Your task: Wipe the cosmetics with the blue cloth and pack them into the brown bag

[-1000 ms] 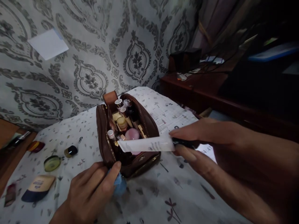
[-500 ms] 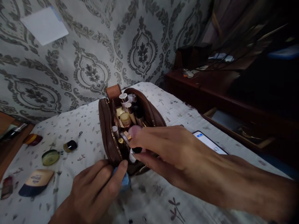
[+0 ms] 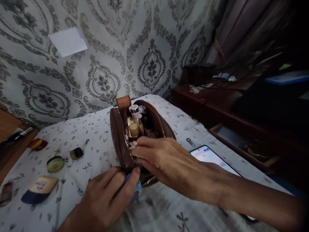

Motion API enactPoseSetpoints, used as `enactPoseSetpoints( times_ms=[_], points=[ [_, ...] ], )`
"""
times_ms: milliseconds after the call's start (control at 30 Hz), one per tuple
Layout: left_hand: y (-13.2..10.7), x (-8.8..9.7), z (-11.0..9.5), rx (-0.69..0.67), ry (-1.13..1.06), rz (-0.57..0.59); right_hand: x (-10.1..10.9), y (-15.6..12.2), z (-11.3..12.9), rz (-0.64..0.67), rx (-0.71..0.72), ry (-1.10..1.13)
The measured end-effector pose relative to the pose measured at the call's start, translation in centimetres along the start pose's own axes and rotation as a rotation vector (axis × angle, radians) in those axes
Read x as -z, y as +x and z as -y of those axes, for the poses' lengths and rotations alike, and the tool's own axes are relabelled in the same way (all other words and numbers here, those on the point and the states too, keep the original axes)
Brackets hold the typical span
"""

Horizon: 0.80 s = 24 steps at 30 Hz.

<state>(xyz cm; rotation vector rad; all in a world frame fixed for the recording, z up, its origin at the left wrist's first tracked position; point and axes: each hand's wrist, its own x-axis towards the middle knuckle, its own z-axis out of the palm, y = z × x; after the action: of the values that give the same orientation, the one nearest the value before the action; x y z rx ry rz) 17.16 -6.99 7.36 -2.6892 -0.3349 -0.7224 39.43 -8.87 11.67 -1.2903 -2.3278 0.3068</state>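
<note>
A brown toiletry bag (image 3: 120, 141) stands unzipped on the bed, packed with small cosmetics. Among them are a white bottle with a silver cap (image 3: 134, 111), a small jar with a pale yellow lid (image 3: 134, 129) and a gold-coloured tube (image 3: 140, 124). My right hand (image 3: 161, 158) reaches into the near end of the bag, fingers curled together and their tips hidden; whatever they hold is out of sight. My left hand (image 3: 113, 190) is closed on a crumpled blue cloth (image 3: 136, 190), thumb and finger against the bag's near end.
On the left of the patterned sheet lie a beige and navy bottle (image 3: 40, 190), a green-yellow jar (image 3: 55, 164), a small black-capped jar (image 3: 76, 153) and a red-amber jar (image 3: 38, 144). A lit phone (image 3: 214, 158) lies beneath my right forearm. An open drawer (image 3: 241, 145) juts out right.
My right hand has moved deeper into the near end of the bag, and the pinkish round item by its fingers is now hidden. My left hand stays on the cloth. The view has shifted slightly.
</note>
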Motion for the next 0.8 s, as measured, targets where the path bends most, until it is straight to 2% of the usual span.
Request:
enactPoseSetpoints(
  times_ms=[167, 300, 533, 600, 700, 800],
  points=[
    [-0.2, 0.0, -0.3, 0.032, 0.033, 0.021, -0.1, -0.5, -0.5, -0.147, 0.05, 0.101],
    [-0.7, -0.1, -0.4, 0.056, 0.014, 0.037, -0.3, -1.3, -0.4, -0.26, 0.038, 0.072],
    [-2.6, 0.4, -1.1, 0.084, 0.026, 0.1, -1.2, -3.3, 1.0, -0.316, 0.113, -0.036],
    [-3.6, 0.5, -1.3, 0.12, 0.022, 0.13, -2.1, -4.2, 0.8, -0.391, 0.15, -0.081],
    [-6.0, 0.4, -1.2, 0.182, 0.03, 0.174, -4.4, -5.9, -0.7, -0.489, 0.174, -0.175],
    [-8.9, 0.4, -0.8, 0.248, 0.053, 0.237, -7.0, -7.2, -2.7, -0.415, 0.151, -0.169]
  ],
)
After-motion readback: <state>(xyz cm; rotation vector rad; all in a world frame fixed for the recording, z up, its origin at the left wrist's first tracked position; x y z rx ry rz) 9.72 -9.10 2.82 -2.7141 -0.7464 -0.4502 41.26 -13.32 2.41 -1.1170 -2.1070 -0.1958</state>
